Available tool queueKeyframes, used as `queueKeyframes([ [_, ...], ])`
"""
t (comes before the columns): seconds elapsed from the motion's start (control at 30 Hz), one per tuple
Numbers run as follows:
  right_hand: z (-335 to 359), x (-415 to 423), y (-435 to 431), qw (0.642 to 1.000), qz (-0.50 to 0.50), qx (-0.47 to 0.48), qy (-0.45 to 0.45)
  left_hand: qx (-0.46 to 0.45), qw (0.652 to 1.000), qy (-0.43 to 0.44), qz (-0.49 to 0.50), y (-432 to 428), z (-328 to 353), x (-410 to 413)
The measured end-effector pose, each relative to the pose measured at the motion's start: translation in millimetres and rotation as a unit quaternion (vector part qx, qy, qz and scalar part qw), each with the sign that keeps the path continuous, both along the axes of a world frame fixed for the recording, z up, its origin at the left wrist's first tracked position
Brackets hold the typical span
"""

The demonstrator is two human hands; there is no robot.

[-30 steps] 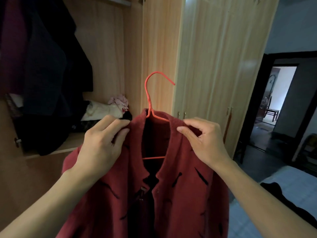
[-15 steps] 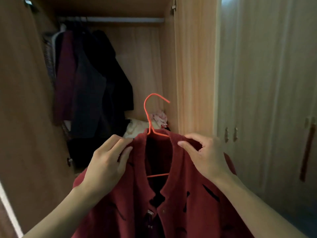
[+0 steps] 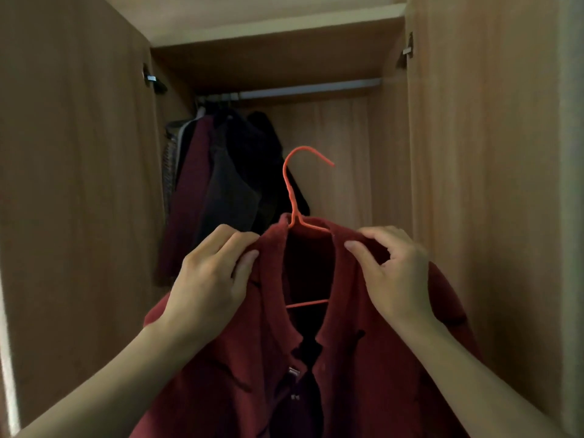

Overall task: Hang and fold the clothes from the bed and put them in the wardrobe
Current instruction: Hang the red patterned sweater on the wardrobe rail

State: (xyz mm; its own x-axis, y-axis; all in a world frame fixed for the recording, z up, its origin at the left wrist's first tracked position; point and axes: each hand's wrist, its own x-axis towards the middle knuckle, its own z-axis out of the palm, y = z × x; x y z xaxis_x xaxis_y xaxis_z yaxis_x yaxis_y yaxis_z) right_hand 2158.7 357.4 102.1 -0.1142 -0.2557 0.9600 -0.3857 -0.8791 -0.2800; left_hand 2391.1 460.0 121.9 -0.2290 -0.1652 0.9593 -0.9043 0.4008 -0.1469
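The shirt [image 3: 347,358] is held up on the hanger [image 3: 295,218] before the open wardrobe [image 3: 335,147]. It sits at 6 o'clock in the view, with its front turned to the camera and its collar spread over the hanger's arms.

The coming move is judged to turn on one relation. The rail [image 3: 309,89] lies at 12 o'clock from the hanger's hook, above it and further in, and a gap is plainly seen between them. The rail's long axis runs from 9 to 3 o'clock. The hook is seen flat-on with its open tip pointing towards 3 o'clock, so its plane appears to lie along the rail rather than across it. A lift, and probably a turn, would be needed before it could be caught. The hung clothes [image 3: 227,184] are bunched towards the rail's 9 o'clock end, at 10 o'clock from the hook.

The left hand [image 3: 211,279] is closed on the shirt's shoulder at 9 o'clock of the hanger's neck, fingers curled over the top and thumb pressed near the collar. The right hand [image 3: 395,273] is closed on the other shoulder at 3 o'clock, with cloth pinched between thumb and curled fingers. Whether the hanger's arms are caught inside either grip cannot be told. The hands are held level, and neither is plainly nearer the rail.
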Motion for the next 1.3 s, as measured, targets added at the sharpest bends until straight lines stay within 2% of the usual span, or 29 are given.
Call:
queueKeyframes([
  [0.33,70.5,84.5,-118.6,0.997,0.016,-0.078,-0.014,-0.058,0.996,-0.060,0.032,-111.9,69.4,88.9],
  [0.47,87.1,116.6,-158.6,0.994,0.060,-0.084,-0.044,-0.057,0.995,-0.060,0.047,-141.9,91.8,114.0],
  [0.67,101.8,145.7,-224.2,0.984,0.127,-0.124,-0.032,-0.070,0.991,-0.083,0.079,-181.6,109.5,135.8],
  [0.9,134.2,164.8,-326.6,0.968,0.189,-0.164,-0.020,-0.088,0.979,-0.112,0.144,-253.6,139.5,139.3],
  [1.3,229.4,191.0,-555.2,0.945,0.240,-0.207,-0.081,-0.118,0.939,-0.150,0.287,-436.6,231.6,101.0],
])
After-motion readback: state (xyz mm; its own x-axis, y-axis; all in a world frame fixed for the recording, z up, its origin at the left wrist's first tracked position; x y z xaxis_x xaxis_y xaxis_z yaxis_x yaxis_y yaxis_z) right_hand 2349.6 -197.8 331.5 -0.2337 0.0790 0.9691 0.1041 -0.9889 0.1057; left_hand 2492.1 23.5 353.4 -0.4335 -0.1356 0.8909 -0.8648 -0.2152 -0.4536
